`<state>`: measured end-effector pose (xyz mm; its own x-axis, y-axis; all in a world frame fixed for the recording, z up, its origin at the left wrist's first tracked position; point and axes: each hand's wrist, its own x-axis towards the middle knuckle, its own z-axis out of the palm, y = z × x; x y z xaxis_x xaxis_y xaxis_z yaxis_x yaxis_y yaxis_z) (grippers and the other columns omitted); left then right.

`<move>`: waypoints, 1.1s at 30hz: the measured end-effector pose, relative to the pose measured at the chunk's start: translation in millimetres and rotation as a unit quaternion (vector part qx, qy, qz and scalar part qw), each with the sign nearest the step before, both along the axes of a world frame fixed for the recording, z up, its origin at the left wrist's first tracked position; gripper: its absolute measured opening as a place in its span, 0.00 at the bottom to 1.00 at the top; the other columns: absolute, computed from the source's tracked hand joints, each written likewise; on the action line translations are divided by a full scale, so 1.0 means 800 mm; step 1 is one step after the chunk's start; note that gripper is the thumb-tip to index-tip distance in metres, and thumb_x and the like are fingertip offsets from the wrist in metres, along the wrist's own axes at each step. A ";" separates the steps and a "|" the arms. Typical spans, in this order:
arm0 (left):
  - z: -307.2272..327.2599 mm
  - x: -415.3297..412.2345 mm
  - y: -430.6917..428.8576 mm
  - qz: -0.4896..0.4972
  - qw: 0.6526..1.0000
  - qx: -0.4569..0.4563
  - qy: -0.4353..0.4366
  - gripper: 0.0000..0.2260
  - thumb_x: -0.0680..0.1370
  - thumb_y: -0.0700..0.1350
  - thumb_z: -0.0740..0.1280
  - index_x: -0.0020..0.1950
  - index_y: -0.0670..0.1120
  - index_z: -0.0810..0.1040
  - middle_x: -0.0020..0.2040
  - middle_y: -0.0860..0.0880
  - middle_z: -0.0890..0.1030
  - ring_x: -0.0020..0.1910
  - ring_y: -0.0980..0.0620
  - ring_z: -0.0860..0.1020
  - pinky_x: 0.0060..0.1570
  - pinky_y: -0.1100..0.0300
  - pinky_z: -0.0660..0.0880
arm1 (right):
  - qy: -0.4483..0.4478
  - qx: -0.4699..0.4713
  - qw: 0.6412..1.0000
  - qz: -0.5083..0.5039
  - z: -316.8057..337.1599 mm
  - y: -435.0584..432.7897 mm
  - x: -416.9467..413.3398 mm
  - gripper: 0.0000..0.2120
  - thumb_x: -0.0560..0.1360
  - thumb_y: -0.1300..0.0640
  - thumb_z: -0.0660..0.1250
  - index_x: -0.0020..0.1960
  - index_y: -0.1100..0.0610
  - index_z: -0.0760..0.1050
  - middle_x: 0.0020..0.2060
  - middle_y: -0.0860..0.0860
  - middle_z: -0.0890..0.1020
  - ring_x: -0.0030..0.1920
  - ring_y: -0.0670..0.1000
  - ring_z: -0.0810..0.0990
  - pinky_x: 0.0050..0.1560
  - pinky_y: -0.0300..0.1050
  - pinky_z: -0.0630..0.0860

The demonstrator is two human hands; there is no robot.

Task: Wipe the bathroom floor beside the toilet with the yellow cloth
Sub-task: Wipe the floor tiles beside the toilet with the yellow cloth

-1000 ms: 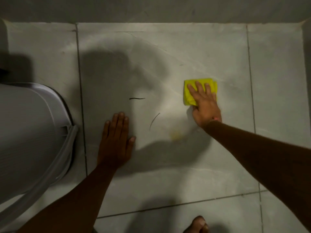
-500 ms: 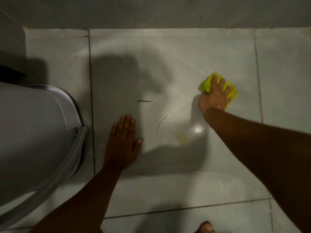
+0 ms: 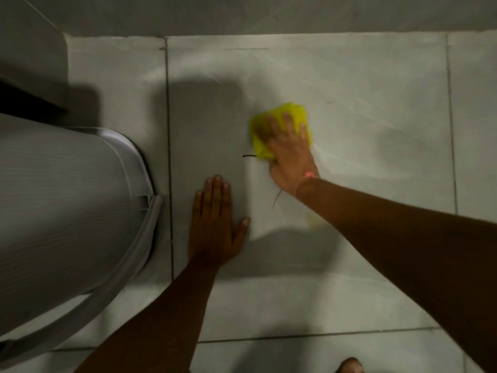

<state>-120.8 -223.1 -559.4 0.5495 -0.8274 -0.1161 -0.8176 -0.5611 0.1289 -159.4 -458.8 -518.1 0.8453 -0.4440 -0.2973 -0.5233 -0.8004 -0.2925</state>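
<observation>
**Mid-stroke on the big tile, one hand bracing**

Your right hand point(image 3: 289, 146) lies flat over the yellow cloth point(image 3: 279, 130), fingers spread wide and pressing it to the floor tile point(image 3: 363, 157) rather than pinching it. That spreads the load so the whole bunched pad rubs the surface. The cloth sits on the large tile beside the toilet point(image 3: 67, 211), toward the far wall and well clear of the toilet's base.

Your left hand point(image 3: 215, 224) holds nothing. It is planted palm-down, fingers together and thumb out, between the toilet and the cloth, probably to carry your weight as you lean in.

A short dark strand point(image 3: 248, 156) lies just at the cloth's near edge, and a second curved one point(image 3: 277, 199) shows by your right wrist. A faint yellowish stain point(image 3: 313, 222) sits nearer to you, partly under your forearm. All three look not yet wiped.
</observation>
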 end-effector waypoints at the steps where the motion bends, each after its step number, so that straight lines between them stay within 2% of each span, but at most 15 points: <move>1: 0.000 0.000 0.000 0.001 1.000 -0.001 0.000 0.37 0.81 0.61 0.53 0.81 0.38 0.57 0.82 0.37 0.58 0.83 0.38 0.54 0.81 0.42 0.53 | -0.005 0.002 0.993 0.117 0.004 0.006 -0.025 0.37 0.70 0.60 0.60 0.77 0.47 0.57 0.79 0.50 0.57 0.79 0.60 0.47 0.77 0.63 0.43; 3: 0.001 0.000 -0.001 0.000 1.000 -0.003 0.003 0.37 0.81 0.61 0.53 0.81 0.37 0.58 0.82 0.37 0.58 0.83 0.38 0.54 0.81 0.42 0.53 | -0.009 0.004 0.973 0.231 0.011 -0.024 -0.065 0.39 0.68 0.62 0.60 0.77 0.46 0.58 0.78 0.51 0.59 0.79 0.60 0.50 0.77 0.63 0.48; 4: 0.001 0.000 -0.001 0.001 1.000 -0.004 0.004 0.37 0.81 0.61 0.53 0.81 0.37 0.57 0.82 0.37 0.58 0.83 0.38 0.54 0.81 0.42 0.53 | -0.014 0.003 0.977 0.212 0.008 -0.045 -0.064 0.39 0.67 0.63 0.61 0.77 0.47 0.59 0.78 0.52 0.60 0.78 0.61 0.52 0.77 0.64 0.50; 7: -0.001 0.000 0.000 -0.002 1.000 -0.003 0.006 0.37 0.81 0.61 0.53 0.82 0.38 0.56 0.83 0.37 0.56 0.83 0.38 0.53 0.82 0.42 0.51 | 0.026 0.005 1.000 -0.016 0.010 -0.049 -0.007 0.39 0.68 0.62 0.63 0.77 0.46 0.58 0.79 0.52 0.58 0.79 0.62 0.50 0.76 0.67 0.49; 8: -0.001 0.000 0.001 -0.004 1.000 -0.004 0.008 0.37 0.81 0.61 0.53 0.82 0.38 0.56 0.83 0.37 0.56 0.83 0.38 0.53 0.82 0.42 0.51 | 0.030 0.004 0.999 -0.032 0.012 -0.031 0.007 0.38 0.69 0.61 0.63 0.77 0.45 0.57 0.79 0.52 0.57 0.79 0.62 0.48 0.76 0.66 0.46; 10: -0.003 0.000 0.000 -0.004 1.000 -0.006 -0.001 0.36 0.81 0.61 0.54 0.81 0.37 0.56 0.83 0.37 0.57 0.83 0.38 0.53 0.82 0.42 0.52 | 0.010 0.002 0.997 0.076 0.009 0.003 -0.003 0.37 0.70 0.61 0.62 0.76 0.44 0.58 0.79 0.50 0.57 0.79 0.60 0.48 0.77 0.64 0.44; 12: -0.006 0.002 0.000 -0.002 1.000 -0.007 -0.004 0.36 0.81 0.60 0.54 0.81 0.37 0.57 0.82 0.36 0.57 0.83 0.38 0.54 0.81 0.41 0.53 | 0.002 0.014 0.981 0.194 0.013 0.005 -0.055 0.39 0.67 0.62 0.61 0.76 0.43 0.59 0.78 0.48 0.60 0.79 0.58 0.51 0.77 0.61 0.48; 15: -0.006 0.000 -0.001 -0.003 1.000 -0.008 0.000 0.37 0.80 0.60 0.54 0.81 0.37 0.56 0.83 0.37 0.57 0.83 0.38 0.53 0.81 0.40 0.52 | 0.003 -0.010 0.991 0.132 0.015 -0.013 -0.053 0.40 0.66 0.62 0.63 0.76 0.42 0.60 0.77 0.49 0.63 0.79 0.58 0.53 0.77 0.60 0.51; 18: -0.009 0.000 0.004 -0.005 1.000 -0.011 0.000 0.37 0.81 0.61 0.54 0.82 0.38 0.55 0.83 0.37 0.56 0.83 0.38 0.53 0.81 0.40 0.52 | 0.018 0.001 0.999 0.039 0.013 0.026 0.011 0.37 0.70 0.60 0.63 0.76 0.43 0.59 0.78 0.50 0.61 0.79 0.59 0.49 0.77 0.62 0.46; 22: -0.004 0.002 0.000 -0.001 1.000 -0.008 0.001 0.37 0.81 0.60 0.54 0.82 0.37 0.55 0.83 0.36 0.57 0.83 0.38 0.53 0.82 0.41 0.51 | 0.028 0.013 0.962 0.270 0.020 0.003 -0.036 0.38 0.68 0.61 0.62 0.75 0.42 0.60 0.78 0.49 0.60 0.79 0.59 0.51 0.77 0.60 0.46; 24: -0.003 0.001 -0.001 -0.003 1.000 -0.009 0.001 0.37 0.81 0.60 0.54 0.82 0.37 0.55 0.83 0.36 0.57 0.83 0.38 0.53 0.82 0.42 0.50 | 0.030 -0.018 0.972 0.231 0.022 -0.033 -0.037 0.38 0.68 0.62 0.62 0.75 0.44 0.60 0.78 0.52 0.61 0.78 0.60 0.53 0.76 0.60 0.48; 27: -0.003 0.001 0.001 -0.005 1.000 -0.009 0.007 0.36 0.81 0.60 0.53 0.82 0.37 0.55 0.83 0.37 0.57 0.83 0.38 0.53 0.82 0.43 0.50 | 0.051 -0.033 0.996 0.062 0.020 -0.026 0.020 0.36 0.70 0.60 0.62 0.76 0.44 0.60 0.78 0.53 0.60 0.79 0.61 0.51 0.77 0.63 0.46; 28: -0.003 0.000 0.001 -0.007 1.000 -0.010 0.007 0.36 0.81 0.60 0.53 0.82 0.37 0.56 0.83 0.37 0.57 0.83 0.38 0.53 0.82 0.42 0.50 | 0.050 -0.032 0.996 0.073 0.019 -0.010 0.025 0.36 0.71 0.60 0.62 0.76 0.44 0.58 0.78 0.52 0.58 0.79 0.61 0.49 0.77 0.64 0.45; 31: 0.000 0.000 -0.002 0.000 1.000 -0.005 0.004 0.36 0.81 0.60 0.54 0.81 0.37 0.57 0.82 0.36 0.57 0.83 0.38 0.54 0.81 0.41 0.53 | 0.067 -0.023 0.972 0.224 0.024 0.019 -0.049 0.38 0.69 0.59 0.60 0.77 0.42 0.55 0.79 0.49 0.55 0.79 0.59 0.48 0.77 0.62 0.46; 33: 0.004 -0.001 -0.003 -0.002 1.000 -0.014 0.008 0.36 0.81 0.60 0.55 0.81 0.37 0.58 0.82 0.36 0.58 0.83 0.37 0.55 0.81 0.40 0.54 | 0.086 -0.019 0.970 0.225 0.047 0.013 -0.095 0.38 0.69 0.58 0.60 0.77 0.40 0.55 0.79 0.47 0.56 0.79 0.56 0.48 0.78 0.58 0.46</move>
